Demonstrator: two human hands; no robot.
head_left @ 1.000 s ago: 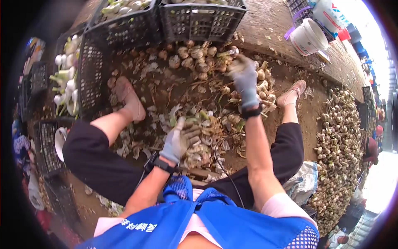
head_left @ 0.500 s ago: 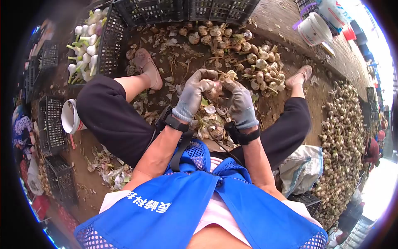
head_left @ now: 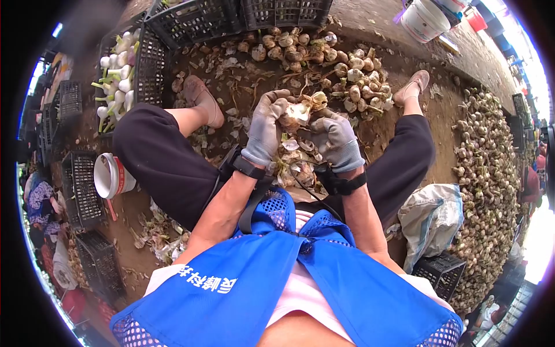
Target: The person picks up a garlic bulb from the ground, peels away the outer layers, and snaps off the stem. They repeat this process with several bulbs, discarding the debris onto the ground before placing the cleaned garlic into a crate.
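A garlic bulb (head_left: 295,114) with part of its white inside bared is held over the ground between my knees. My left hand (head_left: 267,124), in a dirty grey-white glove, is closed around its left side. On the upper right of the bulb, dry brown outer skin (head_left: 317,100) sticks out. My right hand (head_left: 336,139), gloved as well, has its fingers curled in against the bulb's right side by that skin; its fingertips are partly hidden. Below both hands lies a heap of peeled skins (head_left: 293,168).
Unpeeled garlic bulbs (head_left: 361,81) lie in a pile ahead, and a large heap (head_left: 485,191) spreads at the right. Cleaned white garlic fills a black crate (head_left: 151,66) at upper left. A white bucket (head_left: 106,176) stands left of my leg; a woven sack (head_left: 430,217) lies right.
The garlic bulb has been turned, and more of its white inside shows. My right hand has shifted slightly down and right, away from the top of the skin. The view has tilted a little.
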